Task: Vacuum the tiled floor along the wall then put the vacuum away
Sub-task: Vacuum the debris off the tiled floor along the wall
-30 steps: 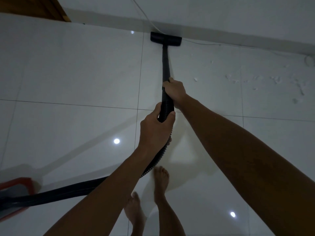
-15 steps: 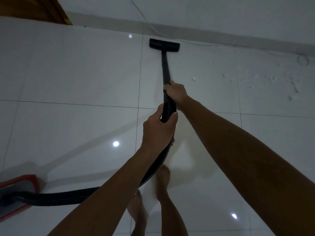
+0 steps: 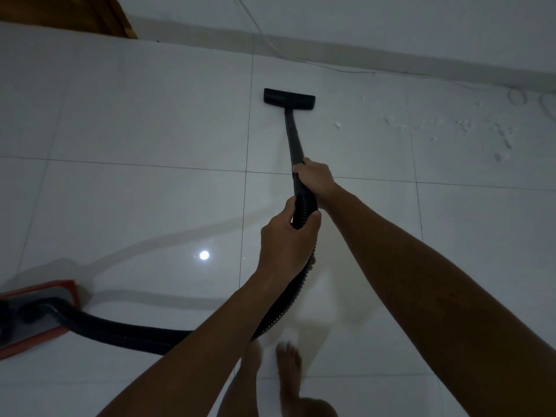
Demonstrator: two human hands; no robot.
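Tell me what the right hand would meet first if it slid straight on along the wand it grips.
Probably the floor nozzle. The right hand grips the black wand, and only bare tube shows between that grip and the nozzle on the tiled floor. Depth is hard to judge.

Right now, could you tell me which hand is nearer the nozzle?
The right hand, gripping the wand; the left hand holds the ribbed hose farther from the nozzle.

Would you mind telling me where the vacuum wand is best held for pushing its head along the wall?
Probably the wand's near end, from above: it slopes up to the person. The right hand grips there; the left hand holds the ribbed hose behind.
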